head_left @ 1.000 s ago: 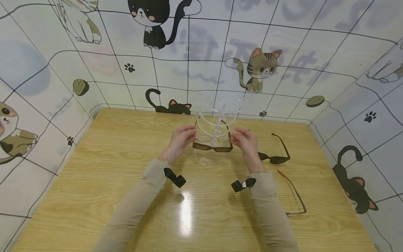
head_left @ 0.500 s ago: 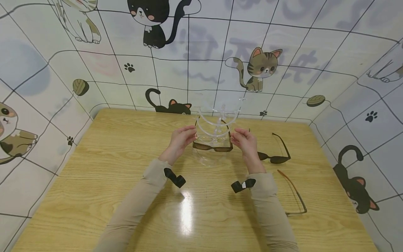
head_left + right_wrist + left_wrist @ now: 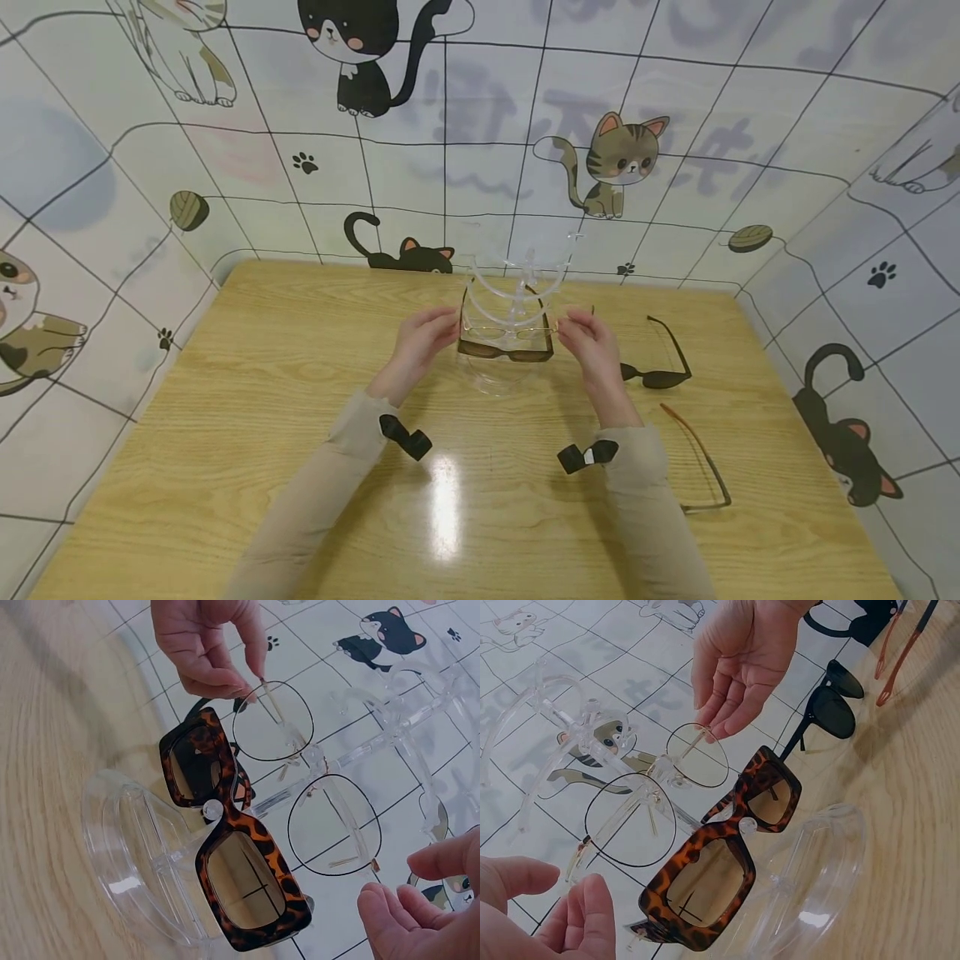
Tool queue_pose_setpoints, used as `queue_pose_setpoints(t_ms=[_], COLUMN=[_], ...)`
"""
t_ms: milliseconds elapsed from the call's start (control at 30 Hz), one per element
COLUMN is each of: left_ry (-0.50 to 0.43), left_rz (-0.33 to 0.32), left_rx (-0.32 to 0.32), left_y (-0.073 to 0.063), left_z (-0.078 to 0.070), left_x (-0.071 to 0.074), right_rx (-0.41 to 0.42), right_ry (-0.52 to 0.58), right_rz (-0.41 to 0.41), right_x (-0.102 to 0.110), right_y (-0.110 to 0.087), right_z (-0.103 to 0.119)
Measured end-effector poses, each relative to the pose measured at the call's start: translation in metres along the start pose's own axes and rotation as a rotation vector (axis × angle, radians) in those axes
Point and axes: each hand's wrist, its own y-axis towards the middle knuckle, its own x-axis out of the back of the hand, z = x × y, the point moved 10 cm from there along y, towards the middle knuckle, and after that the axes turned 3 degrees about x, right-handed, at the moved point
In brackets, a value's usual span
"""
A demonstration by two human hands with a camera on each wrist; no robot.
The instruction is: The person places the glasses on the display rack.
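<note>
Round, thin-rimmed wire eyeglasses [image 3: 630, 820] sit on an arm of a clear plastic eyewear stand [image 3: 124, 866]. Below them on the same stand rest tortoiseshell sunglasses [image 3: 232, 823] with brownish lenses. My left hand [image 3: 420, 346] is beside the left end of the wire eyeglasses, thumb and fingers parted, with a gap to the frame in the left wrist view. On the other side, my right hand [image 3: 595, 354] is likewise parted and holds nothing; in the right wrist view its fingertips stand off the near hinge.
Black sunglasses [image 3: 663, 380] lie on the wooden table [image 3: 300, 375] just right of my right hand. Nearer the front right is another pair of glasses [image 3: 712, 468] with orange-brown temple tips. A cat-print wall sheet [image 3: 487, 183] rises close behind the stand.
Both hands have let go of the wire eyeglasses and drawn apart, the left one leftward and the right one rightward. The eyeglasses remain on the stand.
</note>
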Motion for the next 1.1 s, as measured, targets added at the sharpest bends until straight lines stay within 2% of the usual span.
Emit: queue_pose_setpoints(t_ms=[267,500,667,1100], left_ry=[0.058,0.084,0.093,0.108], left_rz=[0.028,0.077,0.098,0.195], left_rx=[0.001,0.030,0.021,0.023], left_y=[-0.013,-0.027,-0.036,-0.052], left_z=[0.009,0.027,0.038,0.067], left_x=[0.009,0.008,0.000,-0.035], right_rx=[0.021,0.069,0.092,0.139], right_ry=[0.002,-0.041,-0.057,-0.028], right_rz=[0.022,0.053,0.068,0.115], right_x=[0.009,0.017,0.025,0.046], right_y=[-0.018,-0.037,-0.050,-0.075], right_z=[0.001,0.007,0.012,0.018])
